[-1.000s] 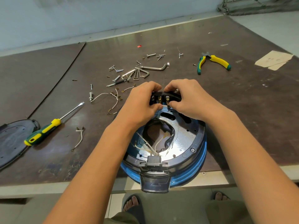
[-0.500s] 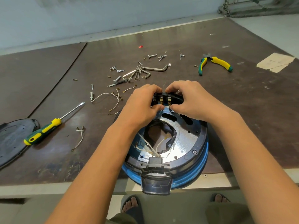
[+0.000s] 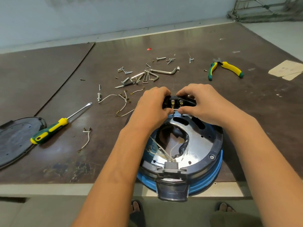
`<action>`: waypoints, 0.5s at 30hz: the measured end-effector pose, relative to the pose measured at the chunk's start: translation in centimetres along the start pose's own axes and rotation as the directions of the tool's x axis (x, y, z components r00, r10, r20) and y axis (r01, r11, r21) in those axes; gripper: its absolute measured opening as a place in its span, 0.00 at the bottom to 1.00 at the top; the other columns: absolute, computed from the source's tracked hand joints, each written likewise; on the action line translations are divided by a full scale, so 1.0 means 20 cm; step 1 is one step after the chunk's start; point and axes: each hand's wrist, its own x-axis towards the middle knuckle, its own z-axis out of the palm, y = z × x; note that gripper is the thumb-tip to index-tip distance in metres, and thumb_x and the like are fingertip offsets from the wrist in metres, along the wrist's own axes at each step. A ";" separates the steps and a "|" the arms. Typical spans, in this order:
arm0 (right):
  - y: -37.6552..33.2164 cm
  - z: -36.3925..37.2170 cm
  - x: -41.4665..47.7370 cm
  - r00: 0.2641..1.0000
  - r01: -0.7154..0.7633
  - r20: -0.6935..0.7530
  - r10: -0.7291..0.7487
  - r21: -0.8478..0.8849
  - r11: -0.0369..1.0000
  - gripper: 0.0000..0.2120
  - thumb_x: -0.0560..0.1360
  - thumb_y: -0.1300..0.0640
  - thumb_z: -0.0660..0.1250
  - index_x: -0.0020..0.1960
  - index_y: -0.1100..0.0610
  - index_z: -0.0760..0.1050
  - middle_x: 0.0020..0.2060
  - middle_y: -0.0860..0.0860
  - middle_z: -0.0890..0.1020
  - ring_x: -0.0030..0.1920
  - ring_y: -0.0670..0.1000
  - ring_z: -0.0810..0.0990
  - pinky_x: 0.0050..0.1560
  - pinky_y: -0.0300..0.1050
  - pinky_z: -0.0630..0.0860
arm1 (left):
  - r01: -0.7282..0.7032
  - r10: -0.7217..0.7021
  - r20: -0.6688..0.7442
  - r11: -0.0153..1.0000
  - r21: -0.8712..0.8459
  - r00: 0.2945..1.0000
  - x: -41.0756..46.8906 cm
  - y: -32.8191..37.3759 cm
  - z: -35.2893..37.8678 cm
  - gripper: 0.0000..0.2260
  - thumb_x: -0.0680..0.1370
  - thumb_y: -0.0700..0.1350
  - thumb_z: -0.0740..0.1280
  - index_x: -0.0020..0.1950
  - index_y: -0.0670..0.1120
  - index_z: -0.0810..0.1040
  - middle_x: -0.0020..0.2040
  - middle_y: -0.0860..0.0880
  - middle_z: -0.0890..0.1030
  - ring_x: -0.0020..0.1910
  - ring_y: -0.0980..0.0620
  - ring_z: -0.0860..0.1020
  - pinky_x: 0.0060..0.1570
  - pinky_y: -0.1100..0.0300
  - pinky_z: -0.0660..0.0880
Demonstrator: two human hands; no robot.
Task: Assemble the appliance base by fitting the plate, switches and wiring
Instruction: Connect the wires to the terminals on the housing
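Observation:
The round blue appliance base point(image 3: 211, 176) lies upside down at the table's near edge, with a shiny metal plate point(image 3: 196, 145) set in its dark rim. White wires point(image 3: 161, 149) run from a black connector point(image 3: 171, 166) at the near side into the central opening. At the far rim sits a black switch block point(image 3: 176, 102) with brass terminals. My left hand point(image 3: 151, 106) grips its left end. My right hand point(image 3: 203, 104) grips its right end and pinches a thin white wire point(image 3: 175, 110) under the terminals.
A green-yellow screwdriver point(image 3: 54, 126) and a black round cover point(image 3: 16, 140) lie at the left. Loose wire leads point(image 3: 86, 140), screws and hex keys point(image 3: 147, 76) are scattered beyond my hands. Green-yellow pliers point(image 3: 224, 68) lie far right, near paper scraps point(image 3: 288, 69).
Both hands stay on the switch block; my fingers shifted only slightly at the terminals. The view moved a little.

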 end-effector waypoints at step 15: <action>-0.01 0.01 0.00 0.999 -0.039 -0.010 0.038 -0.035 0.999 0.25 0.72 0.52 0.76 0.67 0.50 0.75 0.59 0.49 0.79 0.58 0.49 0.76 0.54 0.40 0.68 | 0.385 -0.390 -0.152 0.921 -0.060 0.908 -0.03 -0.51 -0.12 0.13 0.80 0.39 0.62 0.61 0.51 0.81 0.61 0.48 0.81 0.59 0.47 0.79 0.62 0.48 0.75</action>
